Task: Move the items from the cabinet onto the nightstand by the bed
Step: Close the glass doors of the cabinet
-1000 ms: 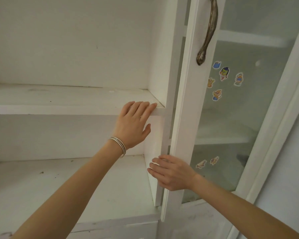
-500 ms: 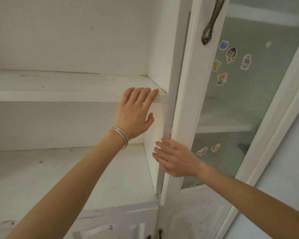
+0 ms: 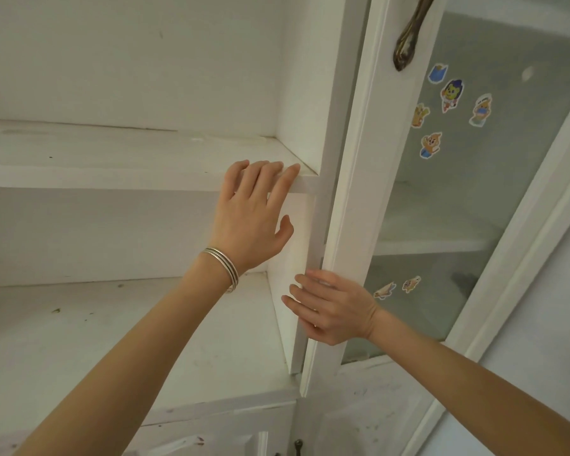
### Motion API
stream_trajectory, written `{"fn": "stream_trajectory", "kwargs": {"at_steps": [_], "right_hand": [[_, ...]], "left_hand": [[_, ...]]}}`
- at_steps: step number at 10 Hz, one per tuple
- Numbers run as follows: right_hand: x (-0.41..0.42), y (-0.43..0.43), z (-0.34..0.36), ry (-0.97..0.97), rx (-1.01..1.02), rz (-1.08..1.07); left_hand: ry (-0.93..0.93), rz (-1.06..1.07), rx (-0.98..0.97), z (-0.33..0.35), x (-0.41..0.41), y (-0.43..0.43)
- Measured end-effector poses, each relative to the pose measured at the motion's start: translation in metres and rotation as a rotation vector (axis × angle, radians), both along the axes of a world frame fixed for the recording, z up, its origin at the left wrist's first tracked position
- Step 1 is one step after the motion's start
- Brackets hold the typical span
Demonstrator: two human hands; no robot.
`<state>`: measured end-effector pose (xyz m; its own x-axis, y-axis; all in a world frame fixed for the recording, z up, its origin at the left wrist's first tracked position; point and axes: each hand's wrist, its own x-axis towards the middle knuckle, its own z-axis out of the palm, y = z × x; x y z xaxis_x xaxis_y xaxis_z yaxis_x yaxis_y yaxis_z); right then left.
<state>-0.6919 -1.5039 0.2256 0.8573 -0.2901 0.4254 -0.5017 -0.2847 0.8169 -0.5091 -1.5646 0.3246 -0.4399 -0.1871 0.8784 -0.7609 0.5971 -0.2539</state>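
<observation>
A white cabinet fills the view, with an upper shelf (image 3: pixel 112 159) and a lower shelf (image 3: pixel 112 324); I see no items on either. My left hand (image 3: pixel 250 218), with thin silver bangles on the wrist, lies flat with its fingertips on the front edge of the upper shelf. My right hand (image 3: pixel 333 307) rests with spread fingers on the white frame of the glass cabinet door (image 3: pixel 356 192), low down on its edge. The door stands slightly ajar beside the cabinet's right side wall.
A dark metal handle (image 3: pixel 408 37) hangs near the top of the door. Several cartoon stickers (image 3: pixel 449 93) dot the frosted glass pane. Lower cabinet doors with small knobs (image 3: pixel 298 444) show at the bottom edge. A wall lies to the right.
The view has tilted down a little, so the shelves and door sit higher in frame. Both hands keep their places on the shelf edge and door frame.
</observation>
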Motion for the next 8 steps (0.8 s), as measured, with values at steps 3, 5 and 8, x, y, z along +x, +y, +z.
{"fn": "stream_trajectory", "kwargs": {"at_steps": [3, 5, 8], "right_hand": [[-0.0002, -0.0003, 0.0017, 0.007, 0.012, -0.014], [0.0004, 0.0003, 0.0015, 0.009, 0.016, -0.042], [-0.0007, -0.0025, 0.0005, 0.012, 0.027, -0.067]], "left_hand": [[0.036, -0.003, -0.006, -0.0011, -0.0031, -0.0004], [0.060, -0.004, -0.007, -0.0019, -0.0050, 0.0001], [0.100, -0.018, -0.017, -0.0037, -0.0082, -0.0004]]}}
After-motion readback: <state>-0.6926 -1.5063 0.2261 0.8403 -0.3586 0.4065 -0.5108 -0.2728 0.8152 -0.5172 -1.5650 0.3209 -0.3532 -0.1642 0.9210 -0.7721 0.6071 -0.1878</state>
